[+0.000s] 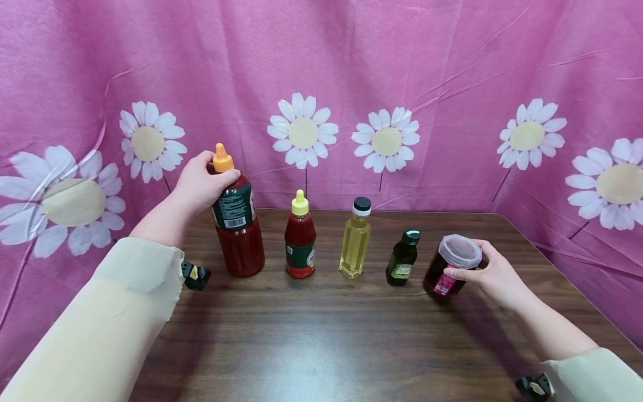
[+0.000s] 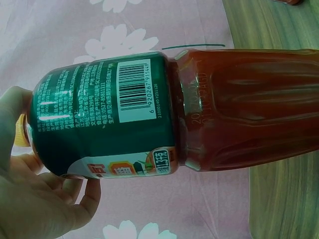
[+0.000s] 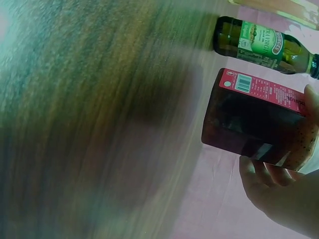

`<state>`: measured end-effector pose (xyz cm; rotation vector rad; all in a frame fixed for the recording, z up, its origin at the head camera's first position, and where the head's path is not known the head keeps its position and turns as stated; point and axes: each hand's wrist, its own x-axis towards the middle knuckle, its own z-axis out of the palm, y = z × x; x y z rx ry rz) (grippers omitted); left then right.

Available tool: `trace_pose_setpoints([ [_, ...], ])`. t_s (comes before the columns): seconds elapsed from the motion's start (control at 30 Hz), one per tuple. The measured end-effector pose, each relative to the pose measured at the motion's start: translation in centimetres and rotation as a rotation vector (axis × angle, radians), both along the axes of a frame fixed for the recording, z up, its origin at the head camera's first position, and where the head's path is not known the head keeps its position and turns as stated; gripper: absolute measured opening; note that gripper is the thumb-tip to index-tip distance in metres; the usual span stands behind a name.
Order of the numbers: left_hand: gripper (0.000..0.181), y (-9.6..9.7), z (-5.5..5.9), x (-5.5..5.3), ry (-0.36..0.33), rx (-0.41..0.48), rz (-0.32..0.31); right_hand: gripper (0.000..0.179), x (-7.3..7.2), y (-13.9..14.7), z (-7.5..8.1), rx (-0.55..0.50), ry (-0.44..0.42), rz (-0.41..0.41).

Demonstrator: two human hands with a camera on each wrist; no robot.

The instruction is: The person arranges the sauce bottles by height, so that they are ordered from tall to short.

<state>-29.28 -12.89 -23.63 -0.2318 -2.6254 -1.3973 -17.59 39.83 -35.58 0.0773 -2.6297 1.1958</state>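
My left hand (image 1: 201,181) grips a large ketchup-type squeeze bottle (image 1: 243,248) around its shoulder, just below the orange nozzle cap. Filled with red sauce, the bottle stands close to upright; its green label and barcode (image 2: 136,90) face the left wrist camera. At the right, my right hand (image 1: 497,276) holds a dark jar (image 1: 433,273) by its upper part, thumb on the near side and fingers around the far side. The jar has a translucent lid (image 1: 459,250) and a pink label (image 3: 259,91), and leans a little in the head view.
Between the hands stand a small red sauce bottle (image 1: 300,248) with a yellow nozzle, a clear bottle of yellow oil (image 1: 354,245) and a small dark green olive oil bottle (image 1: 402,259). A pink daisy-print cloth (image 1: 341,61) hangs behind the brown wooden table (image 1: 301,340).
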Motion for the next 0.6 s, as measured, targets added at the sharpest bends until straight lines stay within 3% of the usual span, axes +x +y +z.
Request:
trace_pose_setpoints([
  [0.6,0.053,0.05,0.06,0.1,0.002,-0.006,0.0,0.068,-0.29,0.35,-0.67,-0.007,-0.014,0.001],
])
